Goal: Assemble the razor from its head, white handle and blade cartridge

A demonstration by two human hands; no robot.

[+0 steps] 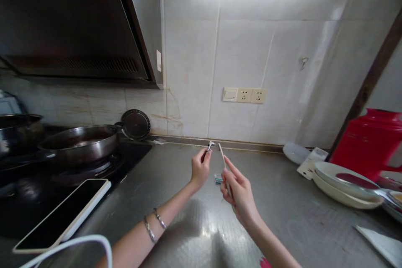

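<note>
My left hand is closed around the dark handle of a small razor, whose silvery head points up and to the right. My right hand grips a pale toothbrush by its handle. The brush's bristled end faces the razor head, with a narrow gap between them. Both hands are raised over the grey metal counter. Beyond my right fingers lies a small clear packet with green and dark stripes, partly hidden by the hand.
At left, a steel pan sits on the black stove beneath the range hood. A phone and white cable are in front. Stacked plates, a white card and a red jug stand at right.
</note>
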